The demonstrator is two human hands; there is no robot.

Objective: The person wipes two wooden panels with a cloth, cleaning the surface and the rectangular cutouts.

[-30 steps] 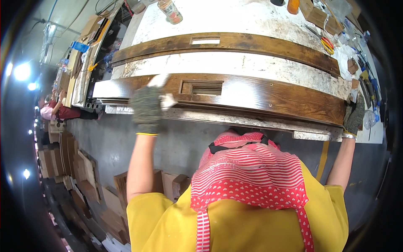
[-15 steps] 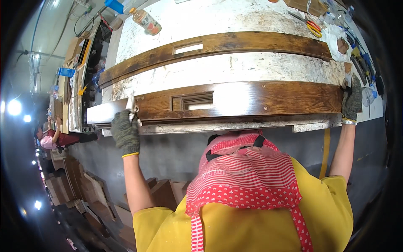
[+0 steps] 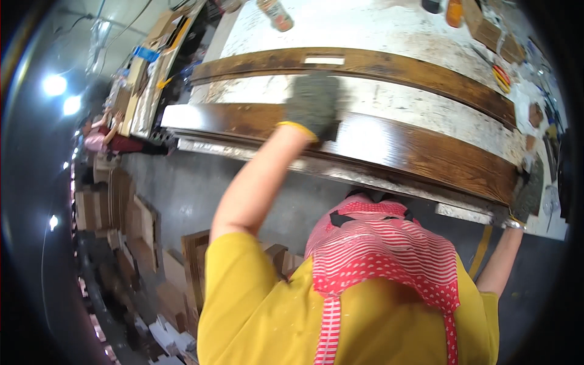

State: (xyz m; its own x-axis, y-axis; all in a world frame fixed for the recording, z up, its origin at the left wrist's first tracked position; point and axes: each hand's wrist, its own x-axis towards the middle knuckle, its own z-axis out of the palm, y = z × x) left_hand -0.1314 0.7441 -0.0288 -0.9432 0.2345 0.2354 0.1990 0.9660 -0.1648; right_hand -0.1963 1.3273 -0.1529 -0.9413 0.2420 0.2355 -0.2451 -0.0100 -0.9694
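My left hand [image 3: 313, 104], in a dark knit glove with a yellow cuff, is over the middle of the nearer brown wooden board [image 3: 420, 149]. It is smeared by motion, and its fingers and anything under them are hidden. The hand covers the part of the board where its rectangular cutout was seen. At the board's right end, my gloved right hand [image 3: 530, 190] grips the end from the side, its fingers partly in shadow. A second brown board [image 3: 407, 68], with a slot cut through it, lies parallel behind.
Both boards rest on a white, stained worktable [image 3: 389, 33]. A bottle [image 3: 277, 15] stands at the back; pliers [image 3: 501, 78] and an orange bottle [image 3: 454, 13] are at the far right. Cardboard [image 3: 143, 228] is stacked on the floor at left. Another person [image 3: 112, 137] is at the far left.
My left hand has moved right along the nearer board, from near its left end to the middle. The whitish cloth-like thing at its fingers no longer shows. My right hand stays at the right end.
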